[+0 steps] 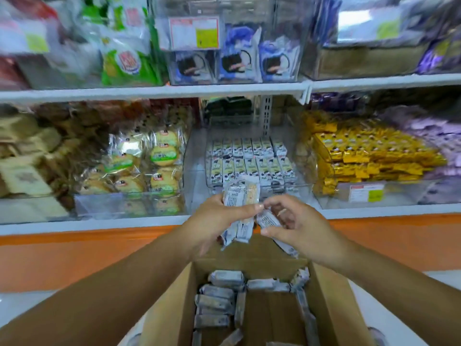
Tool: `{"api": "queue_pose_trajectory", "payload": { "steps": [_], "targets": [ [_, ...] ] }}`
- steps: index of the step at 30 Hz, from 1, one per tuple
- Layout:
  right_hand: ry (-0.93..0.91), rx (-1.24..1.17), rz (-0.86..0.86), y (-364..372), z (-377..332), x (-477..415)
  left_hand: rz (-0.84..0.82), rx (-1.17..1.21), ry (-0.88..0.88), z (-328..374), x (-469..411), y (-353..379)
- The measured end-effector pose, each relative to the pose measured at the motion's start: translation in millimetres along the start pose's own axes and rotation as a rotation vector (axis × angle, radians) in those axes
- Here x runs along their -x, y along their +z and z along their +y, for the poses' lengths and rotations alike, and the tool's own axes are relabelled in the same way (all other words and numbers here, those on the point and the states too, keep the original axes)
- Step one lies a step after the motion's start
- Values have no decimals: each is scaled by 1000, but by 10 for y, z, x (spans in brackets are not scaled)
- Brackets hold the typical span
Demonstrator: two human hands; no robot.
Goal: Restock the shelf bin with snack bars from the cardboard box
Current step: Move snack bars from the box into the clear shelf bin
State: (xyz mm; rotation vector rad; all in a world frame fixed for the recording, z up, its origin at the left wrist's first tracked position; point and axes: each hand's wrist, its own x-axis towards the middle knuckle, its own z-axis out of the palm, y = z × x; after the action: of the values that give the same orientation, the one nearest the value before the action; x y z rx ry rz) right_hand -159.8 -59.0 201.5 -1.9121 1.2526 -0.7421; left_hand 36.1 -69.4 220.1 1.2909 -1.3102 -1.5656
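Some snack bars (240, 196) are held in the left hand (214, 221), one bar (268, 219) in the right hand (303, 228), above the cardboard box (172, 303).

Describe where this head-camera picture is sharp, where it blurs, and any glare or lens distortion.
Head view: the left hand, right hand and held snack bars are fairly sharp; packets at upper left are motion-smeared; glare whitens the upper-right clear bin; the wide lens stretches the forearms toward the corners.
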Motion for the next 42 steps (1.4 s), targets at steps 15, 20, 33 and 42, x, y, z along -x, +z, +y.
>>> {"api": "queue_pose_trajectory", "payload": {
  "steps": [15,20,33,42],
  "targets": [
    [10,-27,-35,-402,-280,-389,208,199,24,273,-246,-435],
    [58,-114,-22,-419,-269,-453,196,235,21,282,-294,-618],
    [-46,-186,124,-266,-355,-1118,476,97,135,409,-458,-845],
    [45,163,332,67,-58,-2139,451,-58,187,358,-515,-883]
  ]
}}
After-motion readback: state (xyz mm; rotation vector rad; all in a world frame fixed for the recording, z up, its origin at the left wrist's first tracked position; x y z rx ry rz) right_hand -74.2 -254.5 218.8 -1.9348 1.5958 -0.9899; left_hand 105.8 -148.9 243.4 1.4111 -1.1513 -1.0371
